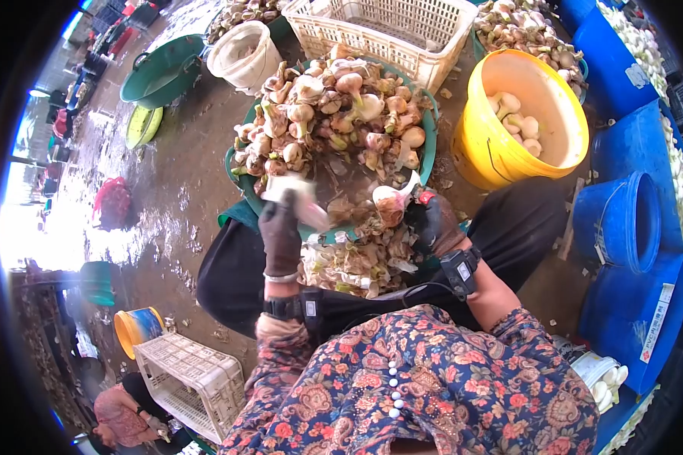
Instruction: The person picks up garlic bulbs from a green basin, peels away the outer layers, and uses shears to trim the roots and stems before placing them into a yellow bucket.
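A purple-and-white garlic bulb (389, 205) with a short stem is in the dark-gloved fingers of my right hand (435, 226), over the near rim of a green tub (430, 144). Something red shows at a finger of this hand. My left hand (279, 236), gloved as well, closes round a pale whitish-pink thing (305, 203) smeared by motion; I cannot tell what it is. Unpeeled garlic bulbs (334, 106) with dirty skins heap up in the tub beyond both hands. Loose peelings (349, 265) lie below its near edge, between my legs.
On the right, a yellow bucket (470, 144) holds several clean white bulbs (517, 125). Blue buckets (615, 220) stand farther right. A cream crate (387, 45) and a white bucket (243, 57) sit behind the tub. Another person (121, 413) is at lower left, near a crate (193, 379).
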The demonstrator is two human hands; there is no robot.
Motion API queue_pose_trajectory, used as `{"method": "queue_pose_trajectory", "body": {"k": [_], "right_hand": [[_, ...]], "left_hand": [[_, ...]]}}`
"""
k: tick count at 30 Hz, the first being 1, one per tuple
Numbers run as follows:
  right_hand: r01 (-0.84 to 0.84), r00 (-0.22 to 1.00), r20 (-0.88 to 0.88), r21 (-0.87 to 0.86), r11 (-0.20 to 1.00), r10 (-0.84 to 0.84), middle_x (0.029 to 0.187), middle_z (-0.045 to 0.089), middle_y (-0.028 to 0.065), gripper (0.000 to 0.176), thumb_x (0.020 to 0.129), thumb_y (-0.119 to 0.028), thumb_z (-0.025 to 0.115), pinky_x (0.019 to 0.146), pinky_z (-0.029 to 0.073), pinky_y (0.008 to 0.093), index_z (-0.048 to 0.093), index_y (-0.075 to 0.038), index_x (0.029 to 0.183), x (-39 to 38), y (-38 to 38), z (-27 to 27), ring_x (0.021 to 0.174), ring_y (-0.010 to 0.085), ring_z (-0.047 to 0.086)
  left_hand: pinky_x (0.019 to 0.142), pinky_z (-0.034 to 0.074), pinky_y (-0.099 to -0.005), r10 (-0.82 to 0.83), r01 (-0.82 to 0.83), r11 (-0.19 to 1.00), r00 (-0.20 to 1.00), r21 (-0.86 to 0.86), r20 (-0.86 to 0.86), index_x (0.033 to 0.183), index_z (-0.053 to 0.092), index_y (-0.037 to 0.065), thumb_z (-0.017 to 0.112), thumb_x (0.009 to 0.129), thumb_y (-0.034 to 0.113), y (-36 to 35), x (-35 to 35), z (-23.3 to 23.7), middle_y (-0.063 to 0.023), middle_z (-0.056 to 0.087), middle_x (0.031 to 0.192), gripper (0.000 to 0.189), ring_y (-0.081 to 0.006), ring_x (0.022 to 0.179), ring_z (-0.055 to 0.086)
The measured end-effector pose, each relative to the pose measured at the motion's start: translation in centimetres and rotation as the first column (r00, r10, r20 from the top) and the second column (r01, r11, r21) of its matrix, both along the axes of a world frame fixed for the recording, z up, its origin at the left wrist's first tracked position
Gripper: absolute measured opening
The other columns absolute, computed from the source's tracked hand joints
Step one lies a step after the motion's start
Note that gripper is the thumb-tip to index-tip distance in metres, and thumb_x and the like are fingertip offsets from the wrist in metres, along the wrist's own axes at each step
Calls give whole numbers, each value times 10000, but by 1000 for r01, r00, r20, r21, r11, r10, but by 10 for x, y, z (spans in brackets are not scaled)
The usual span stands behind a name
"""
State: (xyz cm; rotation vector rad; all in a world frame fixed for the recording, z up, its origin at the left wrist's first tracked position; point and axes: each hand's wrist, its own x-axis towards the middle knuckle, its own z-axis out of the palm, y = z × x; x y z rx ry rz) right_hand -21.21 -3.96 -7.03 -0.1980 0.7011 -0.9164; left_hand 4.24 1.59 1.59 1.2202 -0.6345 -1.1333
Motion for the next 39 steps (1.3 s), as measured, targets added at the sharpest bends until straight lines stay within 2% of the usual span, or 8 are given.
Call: {"method": "queue_pose_trajectory", "body": {"k": [2, 3, 9, 14, 24, 30, 32, 39], "right_hand": [[-211, 843, -525, -520, 828, -115, 861, 607, 36, 181, 882, -124, 499, 648, 484, 245, 583, -19, 1003, -12, -8, -36, 736, 126, 588], [-92, 974, -222, -220, 971, 42, 816, 610, 24, 162, 844, -104, 585, 625, 470, 231, 608, 4, 962, -8, -6, 28, 720, 106, 573], [-204, 777, -617, -429, 880, -120, 806, 615, 24, 165, 787, -77, 658, 611, 457, 235, 621, 9, 922, 24, 0, 55, 691, 81, 536], [-249, 749, -661, -337, 908, -40, 784, 604, 40, 147, 780, -65, 636, 600, 453, 245, 617, 18, 900, 29, 9, 44, 671, 98, 536], [63, 997, 56, -83, 995, -58, 1116, 566, 222, 353, 884, -242, 420, 863, 476, 399, 495, 50, 1067, -8, -37, 8, 988, 317, 582], [5, 918, -396, 5, 1000, -3, 803, 609, 41, 211, 870, -220, 556, 617, 480, 252, 586, -18, 926, 15, -18, 51, 668, 131, 590], [-14, 910, -411, -175, 984, -61, 777, 590, 22, 192, 855, -207, 591, 587, 473, 241, 589, -27, 923, 26, -8, 42, 680, 107, 572], [-242, 927, -290, 18, 970, 237, 814, 602, 58, 258, 870, -260, 471, 556, 475, 296, 570, -51, 983, 20, -11, 13, 634, 166, 550]], "left_hand": [[705, 488, -275, -572, 515, 820, 755, 248, 321, 1053, 579, -26, 652, 827, 230, 4, -8, 6, -80, 636, 904, 350, -142, 788, 594], [726, 488, -282, -661, 610, 746, 626, 267, 415, 1070, 577, -31, 719, 762, 205, 7, -15, 2, -101, 639, 949, 413, -143, 822, 593], [680, 467, -314, -106, 402, 914, 374, -58, 922, 978, 633, 56, 749, 687, 152, -14, -69, 7, -87, 582, 806, 327, -218, 760, 576], [636, 436, -362, -267, 445, 893, 416, 61, 869, 867, 629, 55, 709, 706, 145, -15, -67, -3, -115, 549, 776, 201, -298, 718, 542], [650, 425, -417, -738, 596, 563, 50, 572, 673, 763, 571, 15, 648, 772, 233, 44, -31, -15, -154, 552, 760, 231, -366, 770, 540], [530, 438, -315, -530, 357, 847, 639, 395, 558, 802, 628, -5, 623, 798, 437, 6, -39, -22, -127, 626, 676, 442, -215, 529, 571], [515, 427, -262, -476, 413, 813, 877, 409, 60, 836, 630, -17, 612, 816, 416, -5, -59, 2, -53, 598, 655, 434, -125, 543, 554], [551, 432, -245, -364, 354, 931, 913, 84, 182, 896, 623, -7, 567, 854, 292, 9, -63, -20, -49, 588, 719, 307, -120, 602, 551]]}}
